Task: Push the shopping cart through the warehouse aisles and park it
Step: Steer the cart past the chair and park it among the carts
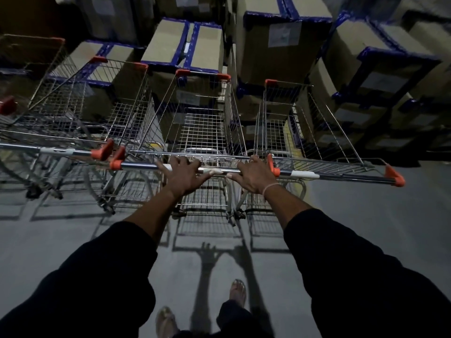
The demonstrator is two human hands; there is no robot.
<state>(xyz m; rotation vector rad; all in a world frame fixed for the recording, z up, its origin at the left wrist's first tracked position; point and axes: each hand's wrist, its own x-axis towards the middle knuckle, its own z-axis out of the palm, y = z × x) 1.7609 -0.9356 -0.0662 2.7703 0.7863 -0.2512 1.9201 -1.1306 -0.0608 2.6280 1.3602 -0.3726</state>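
The cart stands straight ahead of the person, its wire basket empty and its front end close up against the stacked boxes. Its handle is a chrome bar with orange end caps, running across the middle of the view. The left hand lies over the bar with the fingers spread loosely and curled across it rather than clenched tight. The right hand rests on the bar near its right cap, fingers draped over the far side, thumb pointing inward; a thin band circles that wrist. Both arms wear dark sleeves.

A second cart sits just beside it on the right, its handle nearly in line with the held one. Another cart is parked just to the left, and further wire baskets show beyond it at the left edge.

The boxes are brown cardboard, edged in blue tape, some with white labels, piled high across the whole back.

The floor is grey and carries the carts' grid shadows and the shadow of the arms. Two feet in light sandals show at the bottom edge.
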